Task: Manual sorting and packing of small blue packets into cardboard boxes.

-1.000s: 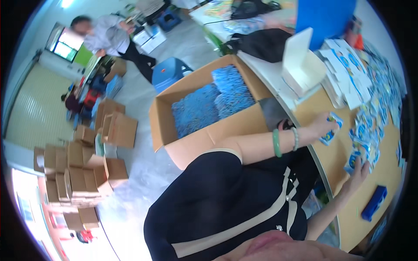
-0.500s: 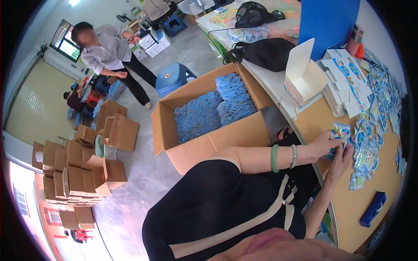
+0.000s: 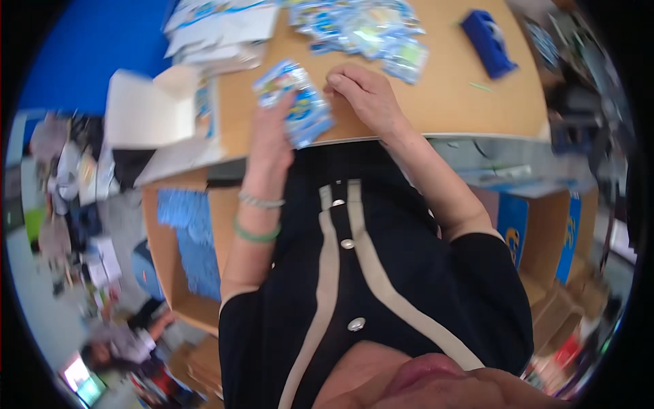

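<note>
My left hand (image 3: 272,133) grips a small stack of blue printed plastic packets (image 3: 298,102), held above the near part of the table; motion blurs the hand, and I cannot tell how many packets there are. Just right of them, my right hand (image 3: 371,99) is closed with its thumb against the curled fingers. Whatever those fingers may hold is hidden. More blue and clear packets (image 3: 364,24) lie in a loose pile beyond both hands. An open white box (image 3: 146,112) stands at the table's left edge.
White flat cartons (image 3: 221,31) are stacked at the back left beside a blue panel (image 3: 88,61). At the back right lies a dark blue holder (image 3: 489,44). Below the table's left end, a cardboard box (image 3: 163,273) contains blue packets. Other boxes (image 3: 545,238) stand at the right.
The view has swung round to face the table. My hands have parted; the packets are now in my left hand alone, and my right has drawn away from them.
</note>
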{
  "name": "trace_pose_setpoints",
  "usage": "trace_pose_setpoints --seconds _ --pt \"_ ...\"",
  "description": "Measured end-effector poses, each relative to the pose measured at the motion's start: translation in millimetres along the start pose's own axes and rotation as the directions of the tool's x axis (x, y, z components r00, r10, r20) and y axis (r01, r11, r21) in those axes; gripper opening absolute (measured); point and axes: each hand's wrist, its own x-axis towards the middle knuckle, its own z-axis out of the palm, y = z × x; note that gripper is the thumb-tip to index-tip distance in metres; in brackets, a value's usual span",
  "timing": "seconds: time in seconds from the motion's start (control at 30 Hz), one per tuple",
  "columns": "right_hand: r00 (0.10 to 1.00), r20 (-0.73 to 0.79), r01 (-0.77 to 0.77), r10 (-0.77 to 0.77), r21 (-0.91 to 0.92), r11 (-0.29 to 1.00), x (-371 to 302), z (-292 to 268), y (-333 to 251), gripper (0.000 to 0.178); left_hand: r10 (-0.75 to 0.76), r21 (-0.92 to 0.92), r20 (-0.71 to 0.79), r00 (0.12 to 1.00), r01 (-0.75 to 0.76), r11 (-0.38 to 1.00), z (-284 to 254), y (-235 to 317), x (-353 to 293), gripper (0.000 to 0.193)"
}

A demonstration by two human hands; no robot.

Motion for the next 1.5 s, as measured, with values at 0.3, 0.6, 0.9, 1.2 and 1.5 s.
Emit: trace_pose_setpoints --seconds 0.3,0.6,0.9,1.2,1.5 --pt "0.915 -0.247 -0.134 -0.32 -0.931 0.339 -3.0 -132.7 10.6 0.039 -0.002 0.017 0.045 0.999 0.001 1.0 5.4 -8.4 7.7 0.032" --pt "0.958 -0.277 -0.231 -0.074 -0.897 0.376 53.0 -100.8 -41.6 0.05 -0.008 0.036 0.0 1.0 0.008 0.999 0.9 -5.6 15.2 0.031" --pt "0.88 -0.271 -0.2 -0.389 -0.956 0.213 95.1 -115.4 16.5 0.047 0.028 -0.198 0.03 0.999 -0.022 0.98 3.9 8.3 0.6 0.03" --pt "0.986 0.041 -0.163 0.159 0.371 0.914 27.5 -32.9 -39.0 0.032 0.212 -0.345 0.034 0.977 -0.188 0.92 -4.5 11.1 0.8 0.026" --pt "0.976 0.153 -0.169 0.153 0.097 0.981 23.0 60.8 -21.0 0.03 0.365 -0.234 -0.012 0.931 -0.357 0.904 -21.3 21.1 -17.5 0.026"
